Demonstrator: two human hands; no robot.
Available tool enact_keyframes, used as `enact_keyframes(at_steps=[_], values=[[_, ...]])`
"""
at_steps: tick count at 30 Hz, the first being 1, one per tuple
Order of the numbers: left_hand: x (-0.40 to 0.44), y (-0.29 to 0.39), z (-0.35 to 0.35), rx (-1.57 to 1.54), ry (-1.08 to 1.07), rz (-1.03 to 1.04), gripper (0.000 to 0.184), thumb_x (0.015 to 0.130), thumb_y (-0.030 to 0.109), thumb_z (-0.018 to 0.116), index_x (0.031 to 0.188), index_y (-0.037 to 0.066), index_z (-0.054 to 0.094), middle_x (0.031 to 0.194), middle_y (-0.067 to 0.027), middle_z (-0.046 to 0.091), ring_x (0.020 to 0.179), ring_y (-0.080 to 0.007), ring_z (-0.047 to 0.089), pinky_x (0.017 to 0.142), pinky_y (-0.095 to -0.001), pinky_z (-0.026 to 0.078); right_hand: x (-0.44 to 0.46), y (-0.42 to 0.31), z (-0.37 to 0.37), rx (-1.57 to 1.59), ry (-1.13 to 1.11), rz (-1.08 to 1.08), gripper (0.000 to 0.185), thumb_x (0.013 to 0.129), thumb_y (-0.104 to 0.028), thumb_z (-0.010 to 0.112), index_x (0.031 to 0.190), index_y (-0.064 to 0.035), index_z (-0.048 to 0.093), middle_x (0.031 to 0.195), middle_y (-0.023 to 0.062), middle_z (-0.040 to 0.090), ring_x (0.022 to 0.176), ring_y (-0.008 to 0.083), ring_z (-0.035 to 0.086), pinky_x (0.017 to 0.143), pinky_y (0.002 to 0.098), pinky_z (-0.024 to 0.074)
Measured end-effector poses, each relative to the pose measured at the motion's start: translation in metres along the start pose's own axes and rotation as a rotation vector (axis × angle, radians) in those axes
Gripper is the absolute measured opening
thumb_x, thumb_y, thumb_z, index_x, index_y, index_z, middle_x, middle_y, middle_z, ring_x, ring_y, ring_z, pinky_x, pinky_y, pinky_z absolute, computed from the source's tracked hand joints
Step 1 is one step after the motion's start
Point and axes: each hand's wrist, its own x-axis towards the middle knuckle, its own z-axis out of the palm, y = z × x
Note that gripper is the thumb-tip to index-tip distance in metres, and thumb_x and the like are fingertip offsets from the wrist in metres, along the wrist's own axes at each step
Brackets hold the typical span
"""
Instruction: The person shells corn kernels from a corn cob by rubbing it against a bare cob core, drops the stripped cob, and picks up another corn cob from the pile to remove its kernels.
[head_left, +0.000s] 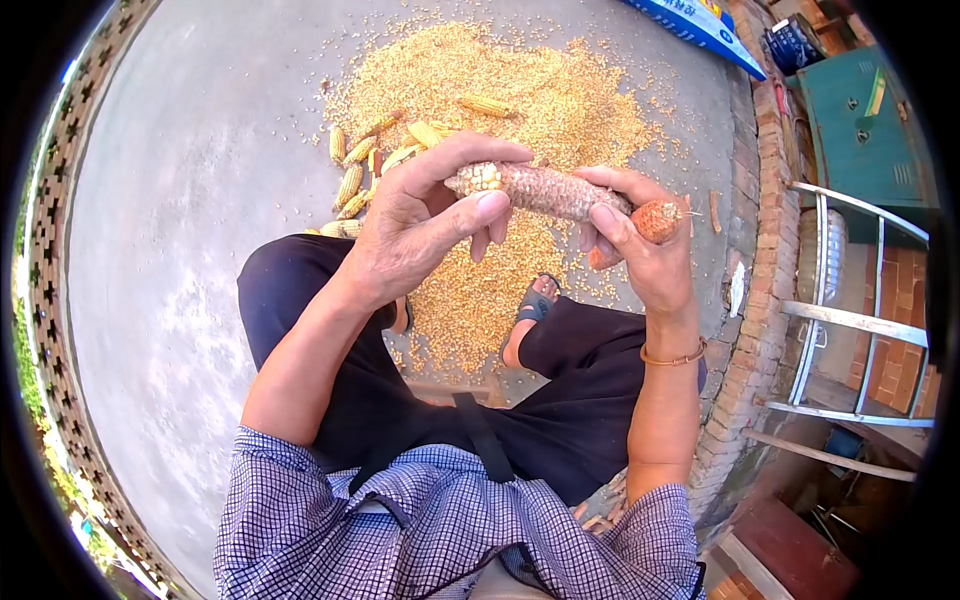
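Observation:
In front of me a mostly stripped corn cob [555, 190] lies level between my two hands. My left hand [415, 220] pinches its tapered end, thumb below and index finger above, beside a small patch of pale kernels [487, 177]. My right hand [652, 262] is closed around the other end. A reddish-orange cob end [657, 221] with a few dry strands also shows in the right hand; its middle is hidden by the fingers. Below them spreads a large pile of loose corn kernels [480, 85]. Several unstripped ears of corn [350, 182] lie at the pile's left side.
Grey concrete floor [160, 250] surrounds the pile. A blue printed bag [695, 30] lies at the upper right. Along the right run a low brick edge [765, 200], a metal ladder [850, 318] and a green cabinet [860, 130]. My sandalled feet flank the kernels.

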Motion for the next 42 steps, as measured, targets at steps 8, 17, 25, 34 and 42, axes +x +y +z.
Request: enact_keyframes(at_steps=[8, 17, 25, 34, 42], values=[[0.0, -0.001, 0.0, -0.041, 0.04, 0.074, 0.03, 0.102, 0.016, 0.052, 0.122, -0.005, 0.058, 0.109, -0.0165, 0.066, 0.068, -0.0122, 0.064, 0.058, -0.0235, 0.054, -0.002, 0.007, 0.016, 0.031, 0.015, -0.081, 0.027, 0.089, -0.002, 0.07, 0.115, 0.0034, 0.067, 0.088, 0.0077, 0.067, 0.068, 0.0111, 0.063, 0.061, 0.0243, 0.0496], [0.001, -0.005, -0.008, -0.022, 0.169, 0.081, 0.029, 0.105, 0.02, 0.047, 0.108, -0.005, 0.061, 0.103, -0.0184, 0.069, 0.056, -0.0071, 0.055, 0.047, -0.0184, 0.045, -0.009, 0.02, 0.049, -0.046, 0.145, -0.238, 0.029, 0.087, 0.005, 0.068, 0.116, 0.0033, 0.066, 0.094, 0.0101, 0.068, 0.068, 0.0105, 0.063, 0.059, 0.0242, 0.0506], [0.006, 0.001, -0.008, -0.185, 0.141, 0.012, 0.034, 0.106, 0.024, 0.043, 0.107, -0.005, 0.061, 0.103, -0.019, 0.069, 0.054, -0.0069, 0.052, 0.047, -0.0175, 0.044, -0.01, 0.02, 0.053, -0.033, 0.208, -0.233, 0.028, 0.087, 0.005, 0.068, 0.115, 0.0039, 0.066, 0.096, 0.0113, 0.068, 0.068, 0.0106, 0.063, 0.059, 0.0243, 0.0505], [0.008, -0.01, -0.009, -0.332, 0.159, -0.003, 0.024, 0.105, 0.022, 0.046, 0.108, 0.003, 0.062, 0.105, -0.0176, 0.068, 0.056, -0.0029, 0.04, 0.052, -0.0166, 0.036, -0.013, 0.021, 0.061, -0.114, 0.294, -0.278, 0.027, 0.085, 0.007, 0.069, 0.112, 0.0037, 0.067, 0.098, 0.0133, 0.069, 0.072, 0.013, 0.065, 0.064, 0.0266, 0.0533], [0.009, -0.012, -0.01, -0.231, 0.186, -0.024, 0.023, 0.104, 0.023, 0.05, 0.112, 0.005, 0.061, 0.101, -0.0135, 0.068, 0.056, -0.0008, 0.037, 0.052, -0.0149, 0.034, -0.015, 0.026, 0.068, -0.326, 0.325, -0.456, 0.031, 0.086, 0.006, 0.068, 0.117, 0.0044, 0.065, 0.1, 0.0144, 0.068, 0.069, 0.0126, 0.066, 0.058, 0.0239, 0.0521]])
